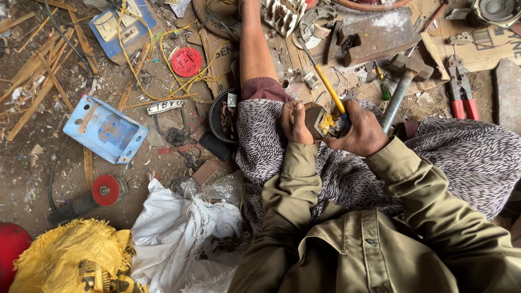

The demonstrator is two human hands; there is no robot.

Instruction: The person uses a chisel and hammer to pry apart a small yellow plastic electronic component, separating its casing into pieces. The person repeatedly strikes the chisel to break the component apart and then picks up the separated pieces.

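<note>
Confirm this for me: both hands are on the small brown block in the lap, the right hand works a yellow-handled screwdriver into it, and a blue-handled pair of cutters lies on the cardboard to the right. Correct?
Not quite. The head view shows the cutters with red handles, not blue. The rest holds: the left hand and right hand are on the small brown block, with the yellow-handled screwdriver worked into it.

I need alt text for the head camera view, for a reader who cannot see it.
Seen from above, a seated person's left hand grips a small dark block while the right hand works a yellow-handled screwdriver into it. A hammer, red-handled cutters and a blue metal box lie around on the dirt floor.
</note>
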